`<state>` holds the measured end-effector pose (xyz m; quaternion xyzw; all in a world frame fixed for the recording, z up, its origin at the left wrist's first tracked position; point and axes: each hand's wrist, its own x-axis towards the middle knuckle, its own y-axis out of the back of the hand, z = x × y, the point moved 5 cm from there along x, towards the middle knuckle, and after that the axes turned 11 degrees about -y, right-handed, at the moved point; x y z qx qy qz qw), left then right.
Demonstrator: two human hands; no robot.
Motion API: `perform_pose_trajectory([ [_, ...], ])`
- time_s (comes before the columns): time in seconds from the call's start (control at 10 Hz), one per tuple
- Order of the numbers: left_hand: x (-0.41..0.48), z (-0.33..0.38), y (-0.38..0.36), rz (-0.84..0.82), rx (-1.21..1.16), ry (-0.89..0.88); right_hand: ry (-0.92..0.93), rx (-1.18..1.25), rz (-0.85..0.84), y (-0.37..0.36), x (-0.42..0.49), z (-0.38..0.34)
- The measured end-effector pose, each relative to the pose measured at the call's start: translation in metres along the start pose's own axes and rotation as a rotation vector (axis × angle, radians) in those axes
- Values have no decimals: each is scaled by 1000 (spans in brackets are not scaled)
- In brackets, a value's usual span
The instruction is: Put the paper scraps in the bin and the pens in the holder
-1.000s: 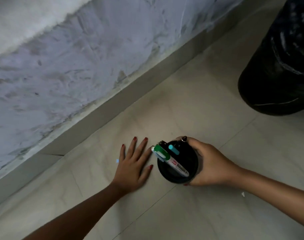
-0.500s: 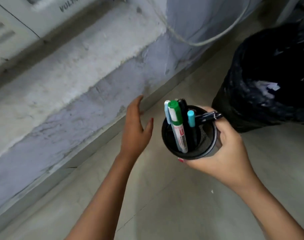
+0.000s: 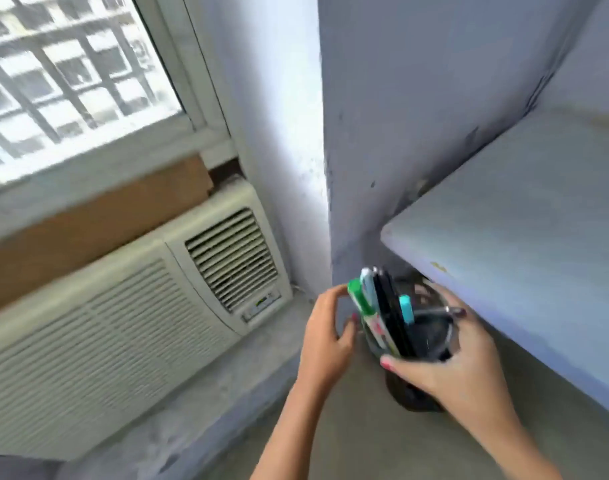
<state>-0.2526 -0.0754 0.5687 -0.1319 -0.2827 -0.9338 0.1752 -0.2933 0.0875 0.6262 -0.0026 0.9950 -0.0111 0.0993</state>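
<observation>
1. Now the right hand [image 3: 459,372] is wrapped around the black holder [image 3: 431,344], which is lifted in the air, just beside the pale blue shelf [image 3: 525,216].
2. Its mouth points up, slightly toward the wall.
3. The pens [image 3: 382,306] stand inside, long axis nearly upright, caps on top (a green marker [image 3: 360,299] is leftmost).
4. The left hand [image 3: 325,341] is half open, its fingers curled, holding nothing, close to the green marker.
5. An air conditioner [image 3: 130,323] sits under the window [image 3: 71,71].

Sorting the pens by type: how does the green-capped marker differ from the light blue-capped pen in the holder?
The green-capped marker is thicker and sticks up higher than the light blue-capped pen. The marker leans at the holder's left side; the pen stands nearer the middle. Both stand cap-up.
</observation>
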Motion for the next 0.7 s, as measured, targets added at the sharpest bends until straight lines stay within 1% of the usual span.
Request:
perform_pose_trajectory([
  [0.1,32,29,10,-35,43,24,9,-164,-164,-10,27,-49],
  [0.2,60,55,11,-122,90,72,81,-365,85,3,78,-64],
  [0.3,76,69,6,-122,77,61,63,-341,155,7,115,-68],
  [0.4,99,85,-1,-71,68,10,-66,-385,164,12,143,-50],
  [0.5,106,96,-5,-74,50,-24,-140,-371,109,13,159,-42],
  [0.6,99,116,-5,-47,38,-44,-245,-435,58,19,155,-35],
  [0.7,89,133,1,-5,13,-46,-182,-412,76,31,137,-39],
])
